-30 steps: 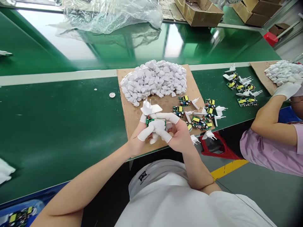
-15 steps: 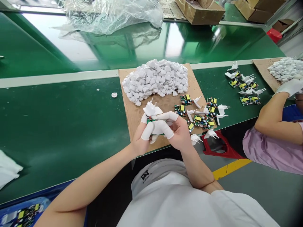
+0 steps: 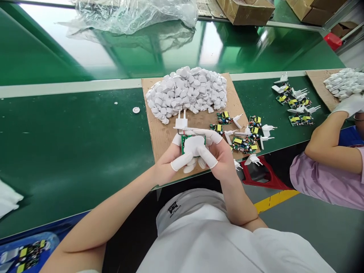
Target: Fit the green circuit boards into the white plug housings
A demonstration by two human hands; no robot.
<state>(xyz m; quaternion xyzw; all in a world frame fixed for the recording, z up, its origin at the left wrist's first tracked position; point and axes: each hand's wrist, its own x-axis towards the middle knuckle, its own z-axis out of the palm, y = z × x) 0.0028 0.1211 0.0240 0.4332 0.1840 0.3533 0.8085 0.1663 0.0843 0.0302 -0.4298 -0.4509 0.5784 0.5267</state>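
Between my left hand [image 3: 175,157] and my right hand [image 3: 215,148] is a green circuit board [image 3: 183,142], gripped from both sides. A flat white piece [image 3: 195,145] with rounded edges lies over its face, and both thumbs press the lower edge of that piece. Beyond the board, a white two-pin plug [image 3: 181,123] points away from me, joined by thin wires. White finger cots cover my fingertips; several fingers are hidden behind the board. Past my hands, a heap of similar white pieces [image 3: 186,91] rests on a cardboard sheet [image 3: 161,138].
Several circuit boards with plugs [image 3: 241,145] lie right of my hands, partly on the cardboard. More boards [image 3: 300,120] sit farther right, near a co-worker's gloved hand [image 3: 349,104]. A blue tray [image 3: 52,242] stands lower left. Plastic wrap [image 3: 136,17] and a cardboard box [image 3: 246,13] are at the back.
The board has turned so its face with the white piece shows more fully. The plug now stands straighter, pins pointing away. My thumbs have shifted down to the piece's lower edge.
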